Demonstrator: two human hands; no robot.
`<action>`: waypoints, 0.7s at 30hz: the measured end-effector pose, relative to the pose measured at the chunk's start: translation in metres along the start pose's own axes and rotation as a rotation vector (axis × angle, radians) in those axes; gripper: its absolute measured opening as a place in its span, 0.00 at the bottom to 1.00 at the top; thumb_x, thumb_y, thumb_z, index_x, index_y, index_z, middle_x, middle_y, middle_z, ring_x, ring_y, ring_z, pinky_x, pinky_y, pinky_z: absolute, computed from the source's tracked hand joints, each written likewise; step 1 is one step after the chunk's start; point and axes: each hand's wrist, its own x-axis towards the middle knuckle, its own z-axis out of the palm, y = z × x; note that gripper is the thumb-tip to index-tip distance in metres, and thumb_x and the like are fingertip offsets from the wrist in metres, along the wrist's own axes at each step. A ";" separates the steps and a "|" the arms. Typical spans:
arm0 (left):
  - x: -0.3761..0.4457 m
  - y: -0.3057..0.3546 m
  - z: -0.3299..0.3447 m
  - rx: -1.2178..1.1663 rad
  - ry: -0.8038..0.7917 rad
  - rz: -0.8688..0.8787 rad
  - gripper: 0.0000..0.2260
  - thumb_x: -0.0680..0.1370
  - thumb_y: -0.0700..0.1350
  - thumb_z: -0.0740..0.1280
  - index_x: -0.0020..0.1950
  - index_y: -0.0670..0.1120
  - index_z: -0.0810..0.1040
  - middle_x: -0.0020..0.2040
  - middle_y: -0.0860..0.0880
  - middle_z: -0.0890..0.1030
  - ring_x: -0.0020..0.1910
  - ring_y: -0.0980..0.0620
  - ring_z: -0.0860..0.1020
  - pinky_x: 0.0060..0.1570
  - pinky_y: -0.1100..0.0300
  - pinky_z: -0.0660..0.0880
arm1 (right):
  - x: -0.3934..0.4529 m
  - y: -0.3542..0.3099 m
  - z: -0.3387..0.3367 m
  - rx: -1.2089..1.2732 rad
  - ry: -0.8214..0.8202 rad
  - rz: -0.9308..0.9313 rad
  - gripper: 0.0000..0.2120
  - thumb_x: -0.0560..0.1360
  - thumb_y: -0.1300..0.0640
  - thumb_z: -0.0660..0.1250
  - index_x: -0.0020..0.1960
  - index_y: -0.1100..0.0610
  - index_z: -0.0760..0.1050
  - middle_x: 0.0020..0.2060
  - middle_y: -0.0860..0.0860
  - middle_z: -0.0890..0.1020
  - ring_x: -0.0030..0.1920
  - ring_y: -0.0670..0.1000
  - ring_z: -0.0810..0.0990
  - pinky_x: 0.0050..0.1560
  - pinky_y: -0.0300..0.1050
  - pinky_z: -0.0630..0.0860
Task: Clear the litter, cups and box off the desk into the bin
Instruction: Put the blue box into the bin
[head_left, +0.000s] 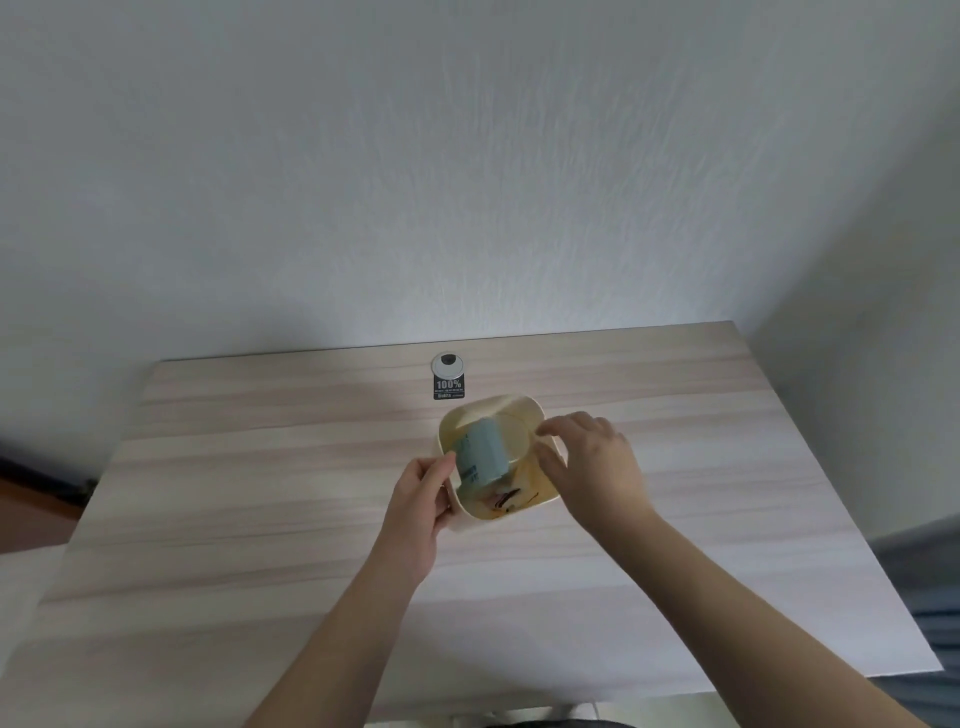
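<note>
2 hands at frame centre | left hand (422, 499) grips the bin (470, 514) wall, right hand (589, 462) rests loosely curled on its rim | pale blue box (480, 453) inside bin on desk (260, 467) | step: final packing, judged | next: press contents down.

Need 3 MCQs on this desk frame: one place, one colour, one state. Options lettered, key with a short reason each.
1. Where is the blue box?
A. flat on the desk
B. inside the cream bin
C. on the floor

2. What colour is the sticker behind the bin?
A. black
B. red
C. green

3. What is the left hand doing?
A. resting flat on the desk
B. gripping the bin's near-left rim
C. pressing the wall

Key: 1 B, the box tilts within the rim. 2 A, black with white print. 3 B, fingers wrap the rim; the right hand sits at the opposite rim.
</note>
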 end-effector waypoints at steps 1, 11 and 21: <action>-0.003 0.000 0.003 -0.018 0.002 -0.010 0.11 0.79 0.46 0.66 0.41 0.45 0.67 0.25 0.54 0.64 0.23 0.57 0.65 0.27 0.65 0.66 | -0.001 0.009 -0.005 0.035 0.038 -0.001 0.07 0.75 0.52 0.67 0.51 0.53 0.80 0.47 0.50 0.83 0.47 0.55 0.78 0.49 0.50 0.73; -0.016 -0.007 0.023 -0.020 -0.023 -0.027 0.12 0.77 0.47 0.67 0.38 0.46 0.67 0.28 0.51 0.60 0.23 0.56 0.57 0.23 0.63 0.53 | -0.025 0.106 -0.042 0.289 -0.247 0.136 0.15 0.75 0.56 0.68 0.61 0.47 0.74 0.57 0.44 0.79 0.53 0.42 0.78 0.56 0.46 0.76; -0.060 0.002 0.067 0.000 -0.160 -0.115 0.16 0.79 0.45 0.62 0.30 0.48 0.73 0.23 0.53 0.63 0.21 0.57 0.58 0.29 0.60 0.49 | -0.056 0.113 -0.060 0.586 -0.596 -0.058 0.58 0.61 0.45 0.80 0.77 0.43 0.43 0.75 0.37 0.57 0.73 0.38 0.57 0.71 0.36 0.59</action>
